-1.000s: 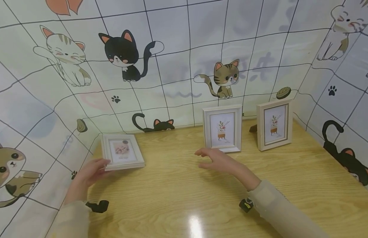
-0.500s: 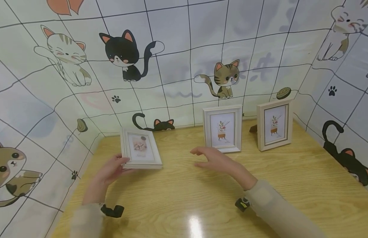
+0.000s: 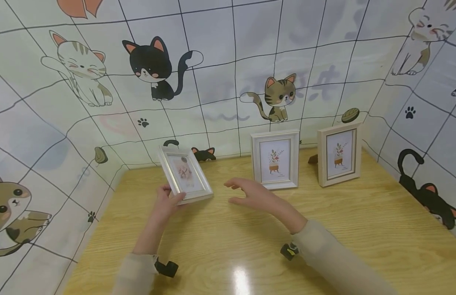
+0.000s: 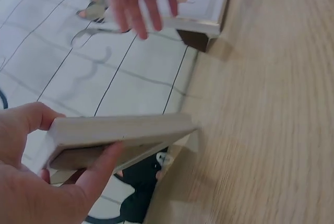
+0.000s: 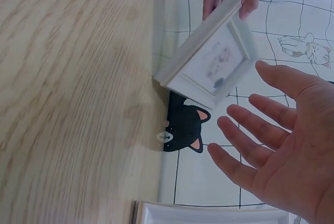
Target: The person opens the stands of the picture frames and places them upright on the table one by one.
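My left hand (image 3: 169, 201) grips a white picture frame (image 3: 186, 174) with a pink flower print by its lower left corner. The frame tilts back above the table; in the left wrist view its edge (image 4: 125, 127) lies between thumb and fingers. My right hand (image 3: 251, 196) is held with fingers spread and relaxed, holding nothing, to the right of that frame. In the right wrist view the right palm (image 5: 292, 140) faces the picture frame (image 5: 211, 59), apart from it. Just behind the right hand stands a second white picture frame (image 3: 275, 159) with a potted plant print.
A cream picture frame (image 3: 339, 155) with a similar plant print stands at the back right on its support. The wooden table (image 3: 213, 246) meets a cat-patterned wall covering (image 3: 220, 94) behind and at both sides. A black wrist device (image 3: 166, 268) hangs at the left cuff.
My left hand has carried the flower-print frame to the right and tilted it more upright. My right hand has shifted slightly left. The two standing frames have stayed in place.
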The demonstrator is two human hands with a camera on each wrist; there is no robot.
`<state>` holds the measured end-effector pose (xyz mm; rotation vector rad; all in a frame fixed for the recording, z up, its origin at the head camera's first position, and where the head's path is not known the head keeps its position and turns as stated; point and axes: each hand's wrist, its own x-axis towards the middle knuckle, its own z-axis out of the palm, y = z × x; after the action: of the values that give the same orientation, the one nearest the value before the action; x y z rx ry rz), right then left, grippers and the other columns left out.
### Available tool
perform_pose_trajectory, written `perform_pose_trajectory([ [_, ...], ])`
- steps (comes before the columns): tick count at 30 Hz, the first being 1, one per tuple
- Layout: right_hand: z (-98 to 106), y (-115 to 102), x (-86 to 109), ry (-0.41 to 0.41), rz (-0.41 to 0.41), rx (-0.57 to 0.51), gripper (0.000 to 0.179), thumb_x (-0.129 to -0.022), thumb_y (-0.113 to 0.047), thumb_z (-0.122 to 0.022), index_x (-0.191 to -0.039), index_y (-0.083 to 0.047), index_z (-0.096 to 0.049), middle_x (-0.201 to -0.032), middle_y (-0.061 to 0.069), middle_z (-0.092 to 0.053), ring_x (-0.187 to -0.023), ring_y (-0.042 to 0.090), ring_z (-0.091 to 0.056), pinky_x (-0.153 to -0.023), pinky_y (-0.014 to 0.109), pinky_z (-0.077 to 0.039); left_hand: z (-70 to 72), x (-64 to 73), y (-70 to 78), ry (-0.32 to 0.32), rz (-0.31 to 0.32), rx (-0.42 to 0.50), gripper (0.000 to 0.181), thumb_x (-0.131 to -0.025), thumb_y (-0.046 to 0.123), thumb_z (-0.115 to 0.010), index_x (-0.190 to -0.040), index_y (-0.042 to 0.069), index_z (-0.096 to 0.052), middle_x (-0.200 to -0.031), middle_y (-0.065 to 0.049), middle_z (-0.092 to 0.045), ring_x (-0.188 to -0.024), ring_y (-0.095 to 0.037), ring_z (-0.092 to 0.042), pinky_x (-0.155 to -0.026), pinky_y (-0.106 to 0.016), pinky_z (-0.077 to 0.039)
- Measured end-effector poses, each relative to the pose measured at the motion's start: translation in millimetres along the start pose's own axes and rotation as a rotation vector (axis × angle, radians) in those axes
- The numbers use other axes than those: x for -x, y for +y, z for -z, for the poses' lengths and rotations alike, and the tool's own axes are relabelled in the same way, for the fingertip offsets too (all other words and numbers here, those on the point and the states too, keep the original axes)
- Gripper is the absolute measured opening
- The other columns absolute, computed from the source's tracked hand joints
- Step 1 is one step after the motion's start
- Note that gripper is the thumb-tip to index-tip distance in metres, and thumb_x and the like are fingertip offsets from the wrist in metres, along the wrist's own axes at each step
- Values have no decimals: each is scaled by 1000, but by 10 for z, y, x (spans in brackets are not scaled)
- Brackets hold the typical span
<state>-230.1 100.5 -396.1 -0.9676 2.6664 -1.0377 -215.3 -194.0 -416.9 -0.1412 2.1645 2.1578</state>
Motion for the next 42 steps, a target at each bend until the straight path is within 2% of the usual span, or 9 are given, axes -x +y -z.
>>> perform_pose_trajectory([
  [3, -21, -41, -51, 19, 11, -33, 50, -96, -25, -66, -141, -8, -52, -143, 11, -58, -128, 30, -58, -109, 49, -47, -123, 12, -20, 22, -66, -48, 51, -95, -4, -56, -120, 6, -13, -161, -21, -17, -139, -46, -43, -92, -27, -57],
  [5, -46, -59, -93, 34, 29, -64, 51, -96, -24, -66, -141, -6, -51, -143, 13, -58, -127, 32, -59, -109, 51, -47, -209, 19, -39, 21, -113, -70, 51, -94, -4, -58, -116, 7, -13, -160, -19, -18, -139, -46, -43, -91, -23, -56],
  [11, -146, -91, -201, 74, 66, -149, 53, -96, -21, -66, -144, -5, -48, -147, 14, -53, -129, 34, -58, -106, 51, -49, -457, 50, -91, -4, -190, -109, 51, -92, -8, -59, -111, 7, -14, -156, -20, -21, -139, -49, -42, -102, -51, -52],
  [15, -193, -144, -248, 108, 76, -213, 59, -95, -17, -67, -148, -4, -43, -152, 15, -47, -131, 36, -55, -105, 50, -50, -591, 78, -126, -28, -246, -151, 51, -92, -8, -60, -110, 5, -14, -158, -22, -18, -138, -53, -40, -101, -58, -50],
  [22, -243, -242, -343, 143, 109, -292, 65, -96, -15, -66, -152, 0, -36, -152, 20, -43, -131, 38, -54, -103, 44, -53, -804, 111, -213, -61, -365, -241, 49, -91, -5, -63, -110, 1, -19, -158, -26, -14, -133, -56, -41, -99, -56, -52],
  [27, -276, -274, -358, 185, 104, -320, 60, -96, -12, -65, -149, 1, -40, -143, 22, -48, -122, 38, -61, -100, 46, -55, -910, 101, -264, -23, -407, -275, 51, -82, -13, -65, -110, 1, -24, -150, -26, -18, -126, -50, -45, -93, -50, -57],
  [33, -300, -273, -372, 294, 51, -349, 53, -95, -12, -68, -141, 1, -46, -132, 17, -56, -115, 30, -63, -94, 34, -58, -991, 93, -284, 19, -490, -469, 55, -77, -8, -75, -106, 0, -29, -138, -28, -22, -116, -39, -46, -95, -47, -49],
  [38, -291, -279, -373, 358, 0, -359, 50, -92, -15, -72, -134, 0, -49, -116, 14, -61, -106, 27, -65, -85, 29, -60, -1026, 91, -307, -4, -491, -529, 55, -78, -6, -76, -105, 2, -29, -137, -26, -20, -118, -41, -47, -99, -55, -48],
  [42, -280, -291, -352, 385, -44, -337, 45, -92, -17, -73, -128, -1, -50, -110, 12, -62, -100, 25, -66, -81, 29, -61, -1032, 83, -323, -22, -466, -540, 56, -77, -9, -75, -101, 5, -26, -136, -23, -19, -117, -39, -49, -96, -51, -50],
])
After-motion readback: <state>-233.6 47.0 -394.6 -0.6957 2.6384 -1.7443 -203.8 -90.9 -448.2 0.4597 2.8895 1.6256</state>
